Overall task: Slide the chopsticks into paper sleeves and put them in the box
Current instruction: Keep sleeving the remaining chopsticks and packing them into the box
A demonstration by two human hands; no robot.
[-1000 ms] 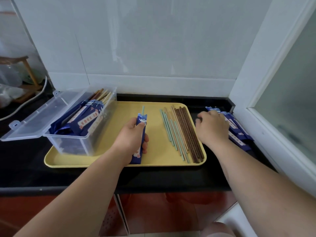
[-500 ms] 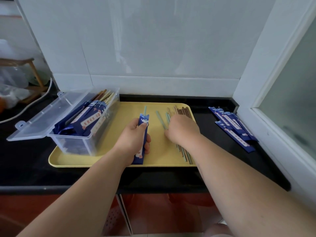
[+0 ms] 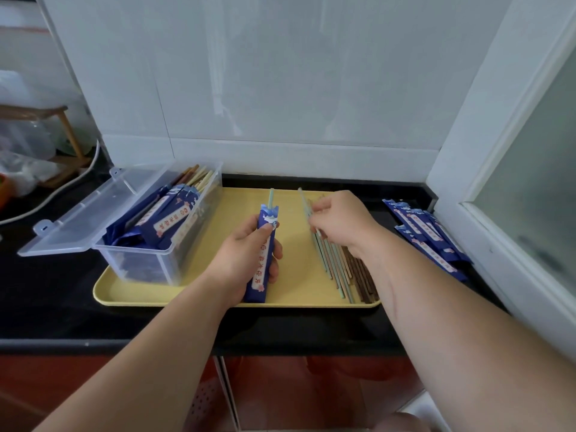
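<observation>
My left hand (image 3: 241, 260) grips a blue paper sleeve (image 3: 263, 263) over the yellow tray (image 3: 199, 294); one teal chopstick (image 3: 271, 197) sticks out of the sleeve's top. My right hand (image 3: 338, 221) pinches a teal chopstick (image 3: 303, 198) from the row of loose teal and brown chopsticks (image 3: 343, 272) on the tray's right side. A clear plastic box (image 3: 162, 266) stands on the tray's left end, with sleeved chopsticks (image 3: 170, 213) inside and its lid (image 3: 84, 219) open to the left.
A pile of blue empty sleeves (image 3: 427, 235) lies on the black counter (image 3: 46, 291) right of the tray, beside a white window frame (image 3: 498, 232). White tiled wall stands behind. A wooden rack (image 3: 62, 135) and white cable (image 3: 56, 194) are at far left.
My right hand came left from the sleeve pile to the loose chopsticks and now pinches a teal one. My left hand keeps holding the sleeve with one chopstick in it.
</observation>
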